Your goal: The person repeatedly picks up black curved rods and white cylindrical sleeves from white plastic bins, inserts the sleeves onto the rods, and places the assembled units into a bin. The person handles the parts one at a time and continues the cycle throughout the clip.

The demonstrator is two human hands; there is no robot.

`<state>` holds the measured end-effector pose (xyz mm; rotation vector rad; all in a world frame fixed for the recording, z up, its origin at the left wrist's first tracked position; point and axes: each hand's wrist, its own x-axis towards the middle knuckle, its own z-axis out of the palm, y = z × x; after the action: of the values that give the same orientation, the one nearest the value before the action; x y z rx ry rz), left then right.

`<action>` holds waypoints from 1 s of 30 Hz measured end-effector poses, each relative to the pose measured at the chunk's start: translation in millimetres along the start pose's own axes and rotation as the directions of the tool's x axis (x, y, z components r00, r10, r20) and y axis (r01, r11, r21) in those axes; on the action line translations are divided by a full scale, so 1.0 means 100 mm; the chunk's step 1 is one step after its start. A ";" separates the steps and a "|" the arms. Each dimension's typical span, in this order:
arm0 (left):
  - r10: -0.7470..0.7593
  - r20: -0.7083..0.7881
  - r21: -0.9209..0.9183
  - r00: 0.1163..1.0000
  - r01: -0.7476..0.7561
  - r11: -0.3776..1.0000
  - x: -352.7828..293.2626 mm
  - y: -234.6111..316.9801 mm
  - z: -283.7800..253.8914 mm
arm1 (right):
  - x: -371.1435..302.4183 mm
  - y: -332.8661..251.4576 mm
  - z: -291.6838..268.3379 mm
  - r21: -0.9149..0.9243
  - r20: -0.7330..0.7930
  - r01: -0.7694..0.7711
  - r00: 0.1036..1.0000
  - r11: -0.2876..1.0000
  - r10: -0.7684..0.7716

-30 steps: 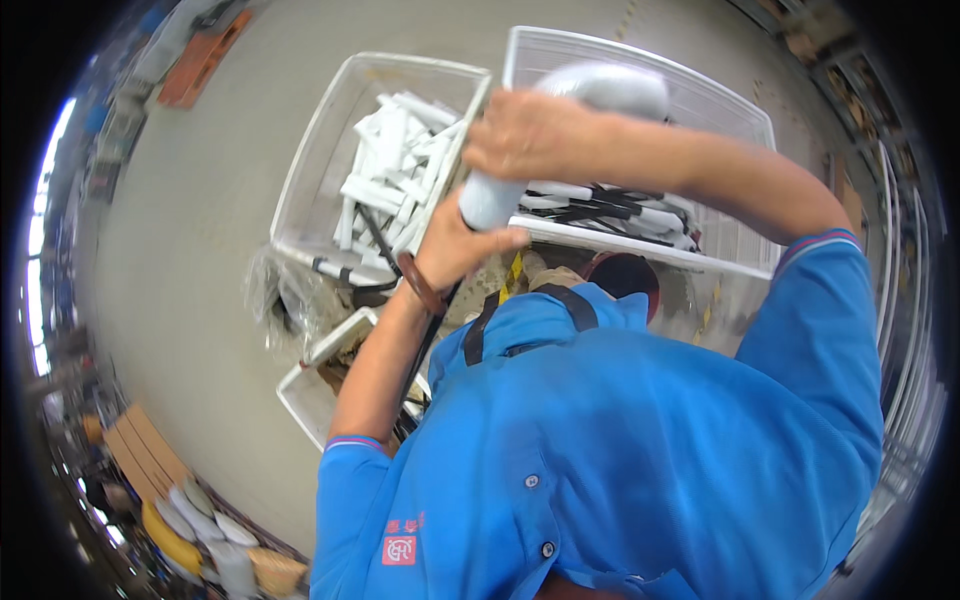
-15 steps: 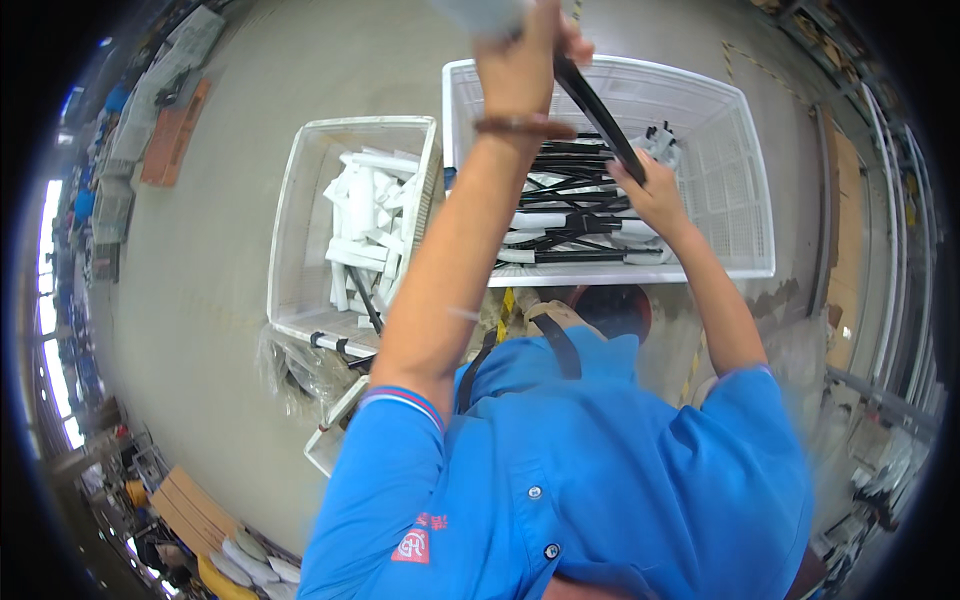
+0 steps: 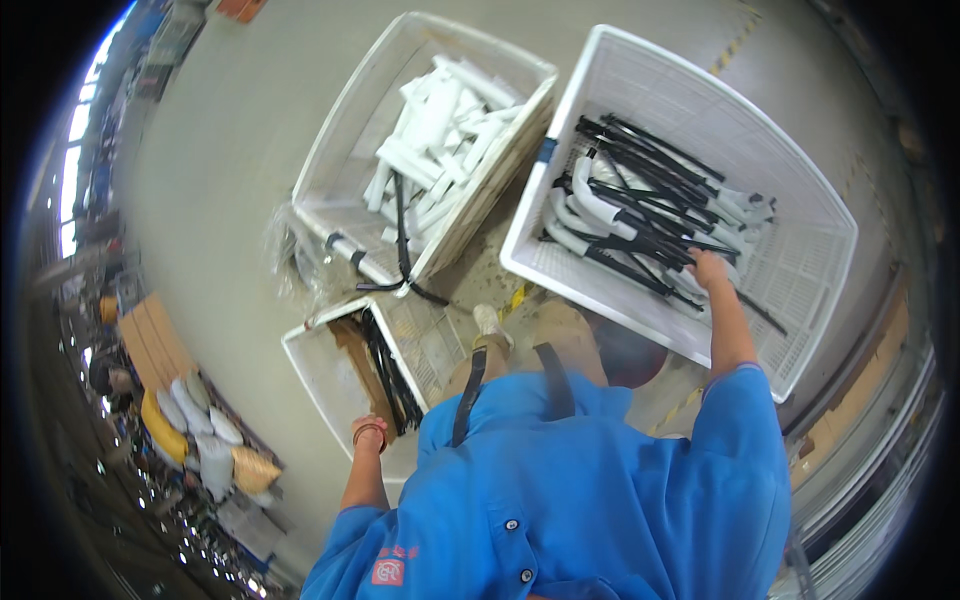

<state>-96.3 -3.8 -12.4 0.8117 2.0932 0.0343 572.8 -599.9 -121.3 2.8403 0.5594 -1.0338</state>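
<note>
My right hand (image 3: 708, 268) reaches into a large white lattice crate (image 3: 560, 160) and lies on a pile of black strips (image 3: 640, 170) and curved white tubes (image 3: 580, 215). The frame does not show whether its fingers grip one. My left hand (image 3: 368, 432) hangs low at my side, at the near rim of a small white crate (image 3: 310, 370) that holds a bundle of black strips (image 3: 385, 365). Only its back and a wrist band show. A second large white crate (image 3: 340, 150) to the left is full of white tubes (image 3: 440, 130).
My shoe (image 3: 490, 322) stands on the concrete floor between the crates. Crumpled clear plastic (image 3: 300, 255) lies beside the left crate. Flat cardboard (image 3: 160, 345) and stacked sacks (image 3: 200, 420) sit far left. A wall or rack edge runs along the right.
My left arm, raised high over the crates before, has dropped to my side. My right hand has gone down into the right crate. The white tube held up earlier is no longer in hand.
</note>
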 end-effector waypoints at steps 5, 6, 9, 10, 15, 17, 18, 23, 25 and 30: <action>0.087 0.300 0.258 0.950 -0.169 0.951 -0.37 -0.57 0.07 | 0.53 -0.96 -0.19 -0.290 0.113 0.287 0.958 0.913 -0.265; 0.044 0.330 0.326 0.943 -0.158 0.932 -0.38 -0.68 0.19 | 0.50 -1.28 -0.26 -0.195 0.021 0.331 0.942 0.923 -0.334; -0.061 0.389 0.400 0.919 -0.109 0.910 -0.35 -0.96 0.46 | 0.16 -2.32 -0.47 -0.108 -0.231 0.529 0.810 0.842 -0.539; -0.077 0.380 0.340 0.922 -0.061 0.938 -0.33 -1.06 0.54 | 0.00 -2.70 -0.48 -0.011 -0.258 0.575 0.789 0.818 -0.558; -0.114 0.395 0.270 0.912 0.004 0.963 -0.21 -1.49 0.63 | -0.39 -4.80 0.37 0.471 -0.124 0.668 0.696 0.576 -0.707; -0.144 0.383 0.189 0.912 0.075 0.979 -0.19 -1.70 0.51 | -0.15 -5.58 0.96 0.449 0.079 0.569 0.743 0.689 -0.665; -0.164 0.374 0.143 0.913 0.118 0.983 -0.20 -1.82 0.40 | -0.03 -5.90 1.27 0.395 0.111 0.513 0.797 0.762 -0.594; -0.303 0.254 -0.028 0.918 0.320 0.947 -0.36 -2.60 -0.20 | 0.30 -6.81 2.18 0.754 0.387 -0.040 0.833 0.656 -0.395; -0.383 0.251 -0.043 0.889 0.406 0.913 -0.34 -2.92 -0.36 | 0.22 -6.91 2.01 0.780 0.300 -0.025 0.892 0.625 -0.339; -0.331 0.354 0.027 0.875 0.344 0.938 0.26 -2.94 -0.51 | -0.35 -6.43 0.18 0.490 -0.507 0.567 0.803 0.662 -0.312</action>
<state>-302.5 -207.1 -89.0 0.3819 1.8522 -0.2460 306.6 -15.6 -75.3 3.6623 1.2268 -0.8093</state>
